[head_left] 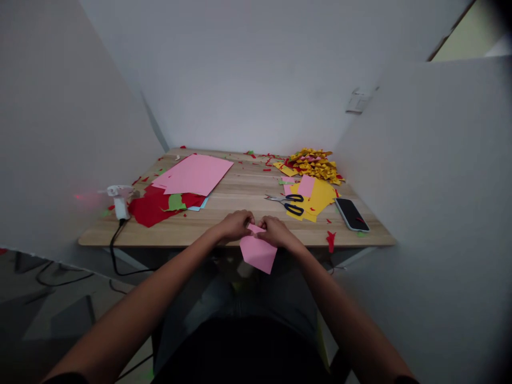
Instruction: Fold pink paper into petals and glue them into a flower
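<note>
A piece of pink paper (259, 255) is pinched between my two hands at the front edge of the wooden table (232, 210). My left hand (236, 225) grips its upper left part, fingers curled in. On the upper right part, my right hand (276, 232) has its thumb and fingers closed. The lower part of the paper hangs down over my lap, its bottom edge angled. Scissors with dark handles (294, 205) lie just beyond my right hand, blades pointing left, partly over yellow paper (320, 197).
Large pink sheets (200, 176) and red paper (150, 212) lie at the left. A white glue gun (120, 202) with a black cord stands at the left edge. Folded yellow paper pieces (316, 166) are heaped at the back right. A phone (352, 214) lies at the right.
</note>
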Motion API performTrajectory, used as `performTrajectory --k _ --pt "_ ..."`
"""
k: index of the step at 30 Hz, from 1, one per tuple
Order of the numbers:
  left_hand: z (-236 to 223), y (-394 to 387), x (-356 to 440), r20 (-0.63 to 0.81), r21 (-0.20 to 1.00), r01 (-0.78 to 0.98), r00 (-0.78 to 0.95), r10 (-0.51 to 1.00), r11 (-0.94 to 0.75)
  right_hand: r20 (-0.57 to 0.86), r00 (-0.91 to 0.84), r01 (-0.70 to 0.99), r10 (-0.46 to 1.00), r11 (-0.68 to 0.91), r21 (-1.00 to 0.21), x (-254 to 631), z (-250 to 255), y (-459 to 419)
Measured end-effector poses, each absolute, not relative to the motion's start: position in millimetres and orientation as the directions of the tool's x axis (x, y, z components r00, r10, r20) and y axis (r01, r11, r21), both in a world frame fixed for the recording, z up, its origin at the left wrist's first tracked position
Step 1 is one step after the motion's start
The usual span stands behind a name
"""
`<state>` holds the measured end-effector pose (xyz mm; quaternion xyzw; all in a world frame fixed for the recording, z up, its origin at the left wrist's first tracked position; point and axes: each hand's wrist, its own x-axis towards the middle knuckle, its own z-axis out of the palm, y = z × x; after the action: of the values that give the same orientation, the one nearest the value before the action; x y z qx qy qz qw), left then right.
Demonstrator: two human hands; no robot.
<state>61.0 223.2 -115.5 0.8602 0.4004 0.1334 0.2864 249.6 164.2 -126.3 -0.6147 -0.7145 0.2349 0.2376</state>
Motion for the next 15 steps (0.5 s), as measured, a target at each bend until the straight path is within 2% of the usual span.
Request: performTrajectory --k 4,8,15 --pt "-124 229 65 0.034 0.701 0.539 0.628 0.777 -0.466 0.110 -0.129 0.694 0.986 0.169 -0.700 255 -131 176" --pt "-123 232 67 0.056 0.737 0.489 0.644 0.763 -0.466 0.208 -0.104 0.659 0.972 0.224 -0.718 255 -138 186" --pt "-112 208 59 0.064 0.587 0.592 0.645 0.761 -0.551 0.323 -0.034 0.671 0.946 0.261 -0.694 252 -145 195"
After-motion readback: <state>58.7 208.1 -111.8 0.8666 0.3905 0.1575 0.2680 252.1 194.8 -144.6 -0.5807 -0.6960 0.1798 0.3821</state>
